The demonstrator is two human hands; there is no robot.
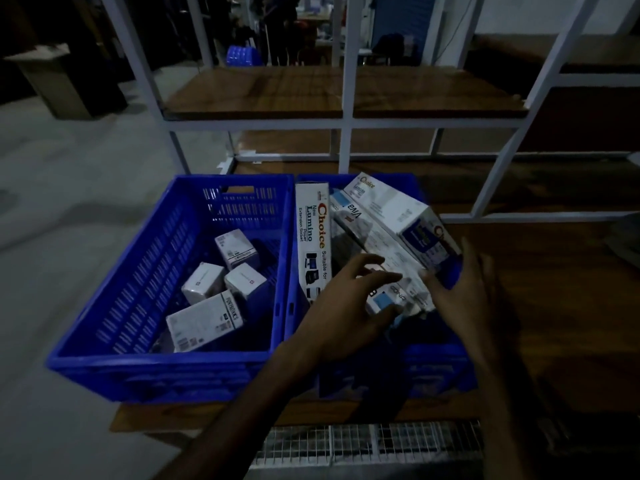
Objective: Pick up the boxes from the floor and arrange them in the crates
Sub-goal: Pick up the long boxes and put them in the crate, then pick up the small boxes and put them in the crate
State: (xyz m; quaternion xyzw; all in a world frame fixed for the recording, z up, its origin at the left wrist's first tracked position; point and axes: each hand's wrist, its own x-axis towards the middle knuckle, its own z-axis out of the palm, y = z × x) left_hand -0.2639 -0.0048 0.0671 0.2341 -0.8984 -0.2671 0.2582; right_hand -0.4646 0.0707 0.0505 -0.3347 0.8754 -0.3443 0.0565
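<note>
Two blue plastic crates stand side by side on a low wooden platform. The left crate (114, 306) holds several small white boxes (204, 320). The right crate (433, 362) holds long white boxes: a "Choice Lumino" box (313, 237) standing along its left wall, another Choice box (398, 216) tilted at the back right, and a long box (384, 261) lying between them. My left hand (349, 306) hovers with spread fingers over the near end of that long box. My right hand (464, 292) is open at the box's right side, fingers straight.
A white metal rack with wooden shelves (277, 95) stands right behind the crates. A white wire grid (367, 441) lies under the platform's front edge. Grey concrete floor (69, 188) stretches to the left. The scene is dim.
</note>
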